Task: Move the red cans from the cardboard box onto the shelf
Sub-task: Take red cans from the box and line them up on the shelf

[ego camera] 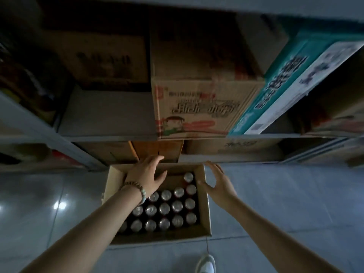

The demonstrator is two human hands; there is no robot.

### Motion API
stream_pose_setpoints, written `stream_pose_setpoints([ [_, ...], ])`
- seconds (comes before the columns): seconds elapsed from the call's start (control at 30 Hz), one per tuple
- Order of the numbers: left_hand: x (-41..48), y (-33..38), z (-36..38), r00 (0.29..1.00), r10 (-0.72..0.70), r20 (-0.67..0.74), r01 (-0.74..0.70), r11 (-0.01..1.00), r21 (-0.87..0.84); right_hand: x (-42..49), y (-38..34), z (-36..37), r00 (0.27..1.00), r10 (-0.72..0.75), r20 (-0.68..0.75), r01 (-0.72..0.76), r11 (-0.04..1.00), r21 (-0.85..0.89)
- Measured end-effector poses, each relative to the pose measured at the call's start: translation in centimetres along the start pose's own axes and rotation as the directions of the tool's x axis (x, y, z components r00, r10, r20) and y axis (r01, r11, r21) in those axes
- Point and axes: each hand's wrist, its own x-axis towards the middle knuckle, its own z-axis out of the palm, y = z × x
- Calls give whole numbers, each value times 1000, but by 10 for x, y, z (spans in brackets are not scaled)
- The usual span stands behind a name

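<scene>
An open cardboard box stands on the tiled floor in front of a grey metal shelf. Several red cans with silver tops stand upright inside it, filling most of the box; its far left part looks bare. My left hand hovers over the far left of the box with fingers spread, holding nothing. My right hand is above the box's right wall, fingers and thumb open in a wide curve, also holding nothing.
The middle shelf has a bare grey stretch on the left, beside a printed cardboard carton and a teal and white carton. More cartons sit behind and on the lower shelf. My white shoe is near the box.
</scene>
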Motion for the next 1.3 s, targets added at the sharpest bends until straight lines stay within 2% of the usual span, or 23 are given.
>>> stream_pose_setpoints([
  [0.07, 13, -19, 48, 993, -64, 99, 63, 998, 10, 23, 36, 38, 989, 131, 67, -132, 991, 9],
  [0.13, 24, -37, 91, 986, -90, 138, 86, 996, 37, 46, 73, 79, 971, 218, 98, -220, 975, 16],
  [0.23, 44, -66, 149, 983, -114, 146, 106, 993, 56, 84, 130, 135, 956, 266, 127, -275, 960, 60],
  [0.33, 67, -93, 205, 976, -161, 148, 163, 987, -3, 118, 165, 176, 940, 337, 60, -342, 924, 171],
  [0.5, 108, -125, 279, 980, -165, 115, 172, 984, -48, 179, 212, 231, 885, 462, 61, -454, 823, 343],
  [0.57, 121, -133, 298, 978, -174, 112, 181, 982, -58, 196, 226, 250, 878, 478, -1, -447, 822, 354],
  [0.7, 139, -144, 331, 979, -178, 104, 187, 979, -85, 213, 238, 284, 855, 470, -218, -436, 880, 186],
  [0.77, 142, -145, 339, 982, -168, 89, 178, 977, -114, 214, 238, 290, 839, 463, -285, -427, 886, 183],
  [0.97, 127, -138, 319, 988, -135, 76, 145, 979, -145, 186, 209, 263, 896, 382, -224, -309, 902, 302],
  [1.03, 117, -128, 297, 991, -115, 74, 128, 969, -209, 168, 183, 239, 925, 303, -229, -237, 932, 274],
  [1.13, 93, -106, 247, 996, -81, 48, 91, 955, -281, 135, 134, 193, 964, 173, -201, -135, 973, 188],
  [1.23, 61, -75, 175, 1000, 1, -7, -3, 947, -322, 93, 73, 130, 993, 57, -106, -34, 977, 212],
  [1.3, 37, -48, 115, 998, 65, 8, -57, 917, -394, 64, 25, 78, 997, -43, -57, 56, 968, 246],
])
